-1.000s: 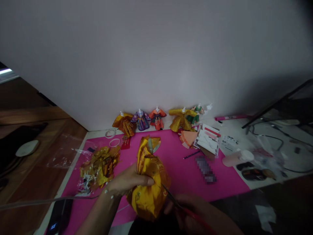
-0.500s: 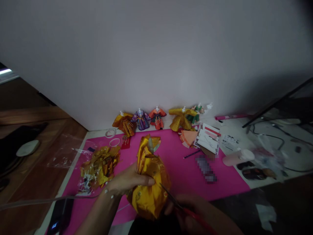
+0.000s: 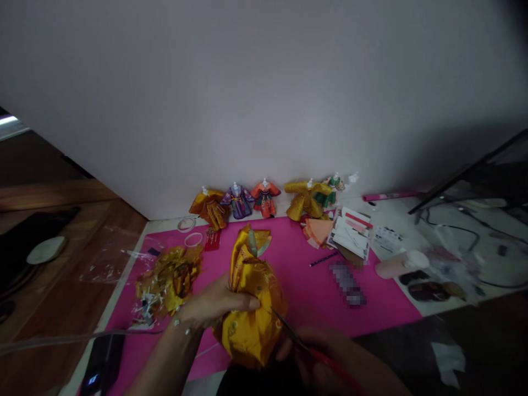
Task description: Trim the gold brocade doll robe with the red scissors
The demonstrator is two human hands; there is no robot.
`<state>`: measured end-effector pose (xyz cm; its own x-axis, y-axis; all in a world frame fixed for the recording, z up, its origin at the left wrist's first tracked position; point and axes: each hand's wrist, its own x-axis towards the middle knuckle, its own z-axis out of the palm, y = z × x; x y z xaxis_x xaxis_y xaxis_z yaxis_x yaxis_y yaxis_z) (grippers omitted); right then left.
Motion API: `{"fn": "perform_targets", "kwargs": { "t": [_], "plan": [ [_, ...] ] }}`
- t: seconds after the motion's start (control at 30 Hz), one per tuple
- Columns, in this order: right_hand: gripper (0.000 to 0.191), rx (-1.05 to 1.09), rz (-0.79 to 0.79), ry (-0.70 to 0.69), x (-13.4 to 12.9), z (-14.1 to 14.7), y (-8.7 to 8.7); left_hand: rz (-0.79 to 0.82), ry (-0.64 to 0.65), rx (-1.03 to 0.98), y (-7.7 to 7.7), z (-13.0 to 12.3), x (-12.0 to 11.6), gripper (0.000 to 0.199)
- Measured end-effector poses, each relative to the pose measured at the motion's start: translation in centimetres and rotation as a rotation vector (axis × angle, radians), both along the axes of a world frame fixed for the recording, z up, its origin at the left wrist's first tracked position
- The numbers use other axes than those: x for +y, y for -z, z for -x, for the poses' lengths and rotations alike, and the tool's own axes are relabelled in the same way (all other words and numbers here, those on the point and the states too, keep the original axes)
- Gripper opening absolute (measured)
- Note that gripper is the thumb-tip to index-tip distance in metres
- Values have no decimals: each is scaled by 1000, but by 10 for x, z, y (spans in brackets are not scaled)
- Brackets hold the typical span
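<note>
My left hand grips a shiny golden-yellow patterned fabric, its thumb pressed on top and the other fingers hidden behind the cloth. The fabric bunches up and stands in folds above the thumb. My right hand, dim and low in the view, is closed around red-handled scissors. The dark blades point up and left, and their tips lie at the cloth just right of my left thumb. Whether the blades are apart, I cannot make out.
Small robes on headless stands, among them a purple robe and an orange robe, line the wall. Golden scraps lie left on the pink mat. Papers, a pale bottle and cables are to the right. A black device sits front left.
Almost nothing differs. The golden fabric and my left hand have shifted very slightly; the scissors stay at nearly the same spot on the cloth.
</note>
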<state>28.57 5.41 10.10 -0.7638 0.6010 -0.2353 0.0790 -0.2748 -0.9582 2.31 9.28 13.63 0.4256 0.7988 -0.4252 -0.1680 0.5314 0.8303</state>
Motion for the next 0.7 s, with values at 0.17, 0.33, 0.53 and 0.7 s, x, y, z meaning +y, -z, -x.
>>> {"fn": "perform_targets", "kwargs": {
  "t": [0.17,0.33,0.53,0.7],
  "plan": [
    [52,-7,49,54,-9,3,28,18,14,3,1,1,0,37],
    [46,17,26,39,-4,-1,14,15,9,-2,-2,0,0,34],
    [45,33,-48,0,1,-4,0,22,-15,-8,0,1,-2,34],
    [50,26,-69,29,-5,-3,13,24,-22,4,1,1,-2,36]
  ]
}}
